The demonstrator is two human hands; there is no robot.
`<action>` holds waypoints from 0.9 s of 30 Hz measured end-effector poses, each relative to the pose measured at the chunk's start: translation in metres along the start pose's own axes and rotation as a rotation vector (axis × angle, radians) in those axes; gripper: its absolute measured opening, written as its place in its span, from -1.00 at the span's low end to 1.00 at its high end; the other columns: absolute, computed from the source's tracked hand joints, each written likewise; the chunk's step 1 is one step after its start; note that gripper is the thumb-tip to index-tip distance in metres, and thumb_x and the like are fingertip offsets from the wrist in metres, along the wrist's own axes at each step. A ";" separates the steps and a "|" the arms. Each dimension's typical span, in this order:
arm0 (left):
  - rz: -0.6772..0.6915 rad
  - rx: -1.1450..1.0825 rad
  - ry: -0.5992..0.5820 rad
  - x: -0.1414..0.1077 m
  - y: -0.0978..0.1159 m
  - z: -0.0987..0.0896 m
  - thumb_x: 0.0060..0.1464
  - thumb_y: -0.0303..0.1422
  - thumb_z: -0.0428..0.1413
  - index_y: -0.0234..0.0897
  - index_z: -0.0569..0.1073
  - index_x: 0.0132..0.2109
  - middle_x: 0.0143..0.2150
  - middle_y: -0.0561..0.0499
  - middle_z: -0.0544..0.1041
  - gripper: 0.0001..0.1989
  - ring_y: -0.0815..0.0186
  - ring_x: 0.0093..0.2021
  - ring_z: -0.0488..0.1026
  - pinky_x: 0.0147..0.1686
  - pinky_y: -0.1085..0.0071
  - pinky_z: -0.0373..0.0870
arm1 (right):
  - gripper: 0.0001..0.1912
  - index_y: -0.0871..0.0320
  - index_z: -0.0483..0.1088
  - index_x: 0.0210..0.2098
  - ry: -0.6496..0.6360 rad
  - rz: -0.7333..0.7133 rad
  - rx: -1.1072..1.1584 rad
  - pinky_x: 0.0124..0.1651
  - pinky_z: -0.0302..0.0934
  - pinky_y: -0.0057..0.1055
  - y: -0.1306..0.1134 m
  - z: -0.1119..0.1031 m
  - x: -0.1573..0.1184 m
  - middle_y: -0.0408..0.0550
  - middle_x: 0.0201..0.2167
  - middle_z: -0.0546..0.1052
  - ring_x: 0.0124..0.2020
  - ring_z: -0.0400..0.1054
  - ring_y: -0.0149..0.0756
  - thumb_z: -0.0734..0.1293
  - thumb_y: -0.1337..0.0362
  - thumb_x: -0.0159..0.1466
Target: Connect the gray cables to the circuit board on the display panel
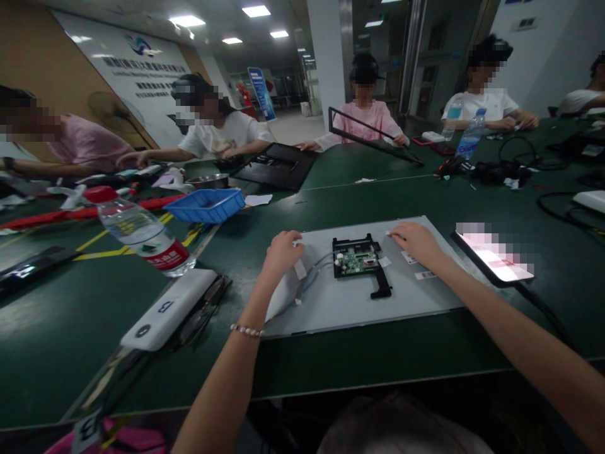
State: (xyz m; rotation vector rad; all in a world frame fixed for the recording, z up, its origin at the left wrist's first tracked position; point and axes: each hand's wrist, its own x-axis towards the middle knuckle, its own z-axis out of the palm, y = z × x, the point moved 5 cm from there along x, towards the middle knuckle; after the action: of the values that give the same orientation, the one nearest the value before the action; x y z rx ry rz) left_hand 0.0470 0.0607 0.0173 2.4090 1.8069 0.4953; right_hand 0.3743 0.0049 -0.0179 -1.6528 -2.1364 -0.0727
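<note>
A flat grey panel [350, 309] lies on the green table in front of me. On its middle sits a green circuit board [357, 260] in a black bracket [382, 284], with thin cables [312, 277] running left from it. My left hand [283, 252] rests at the panel's left edge, its fingers curled; what they hold, if anything, is hidden. Over the panel's upper right part, my right hand [413, 243] pinches a small white piece [389, 234] between thumb and finger. White labels [425, 275] lie on the panel below that hand.
Left of the panel are a white power bank [170, 309], glasses [205, 312], a water bottle [142, 233] and a blue basket [205, 206]. A lit phone [494, 255] lies to the right. Several people sit across the green table [331, 375], one holding a black frame [373, 137].
</note>
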 end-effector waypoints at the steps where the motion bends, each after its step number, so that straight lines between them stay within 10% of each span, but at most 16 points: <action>1: -0.004 -0.026 -0.042 0.001 -0.003 0.001 0.01 -0.40 -0.03 -0.31 0.47 -0.13 -0.17 -0.09 0.50 -0.71 0.18 -0.11 0.43 -0.10 0.31 0.35 | -0.72 0.14 0.49 -0.15 -0.001 0.001 0.006 -0.13 0.22 -0.29 0.000 0.000 0.000 0.01 -0.16 0.55 -0.13 0.39 -0.16 0.16 0.31 0.32; 10: 0.089 -0.148 -0.173 -0.001 -0.002 0.004 -0.17 -0.48 -0.01 -0.27 0.51 -0.28 -0.32 0.01 0.55 -0.72 0.26 -0.26 0.47 -0.22 0.42 0.37 | -0.72 0.12 0.50 -0.16 -0.009 0.021 0.038 -0.07 0.21 -0.29 -0.003 -0.002 -0.001 0.01 -0.16 0.55 -0.11 0.39 -0.17 0.16 0.30 0.31; 27: 0.109 -0.090 -0.055 -0.001 0.001 0.000 -0.13 -0.48 -0.01 -0.33 0.49 -0.17 -0.27 -0.06 0.54 -0.66 0.25 -0.27 0.48 -0.25 0.42 0.38 | -0.71 0.13 0.50 -0.15 -0.010 0.026 0.049 -0.07 0.21 -0.29 -0.005 -0.004 -0.003 0.01 -0.14 0.54 -0.11 0.39 -0.16 0.15 0.28 0.33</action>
State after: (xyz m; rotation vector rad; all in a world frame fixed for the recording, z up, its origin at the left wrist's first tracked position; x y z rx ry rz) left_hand 0.0480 0.0595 0.0179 2.4439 1.6034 0.5032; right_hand 0.3717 -0.0005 -0.0141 -1.6555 -2.1067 -0.0042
